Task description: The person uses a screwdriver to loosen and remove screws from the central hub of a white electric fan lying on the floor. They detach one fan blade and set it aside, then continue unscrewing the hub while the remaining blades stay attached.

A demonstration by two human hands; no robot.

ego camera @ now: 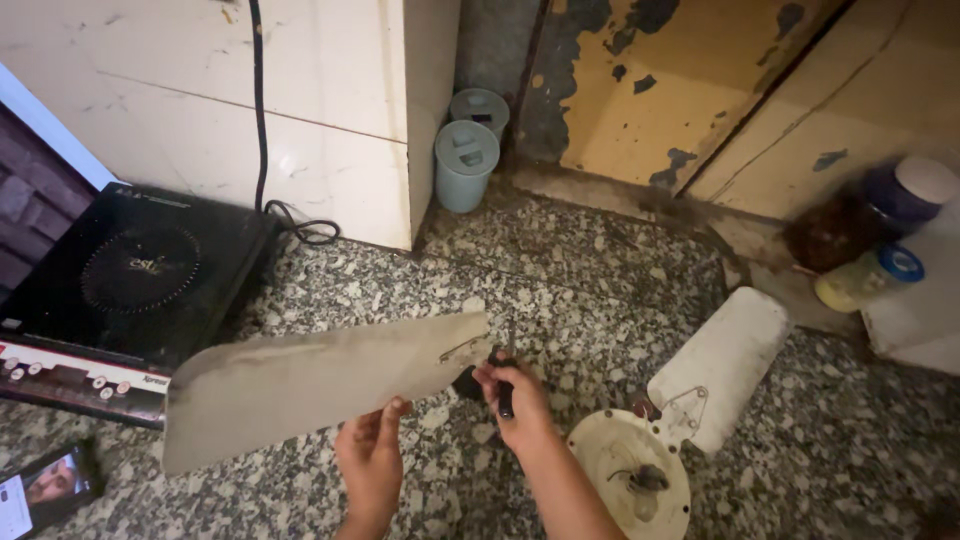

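Head view: fan blade (pixel 320 385) betw. hands, L (pixel 372 455) under, R (pixel 512 400) w/ screwdriver (pixel 507 385).

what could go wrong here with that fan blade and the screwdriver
The left hand grips only the lower edge of the long dusty grey fan blade, so it could tip or swing. The right hand works a dark-handled screwdriver at the blade's bracket end; a slip could jab the fingers nearby. A dropped blade might land on the black induction cooktop or the phone.
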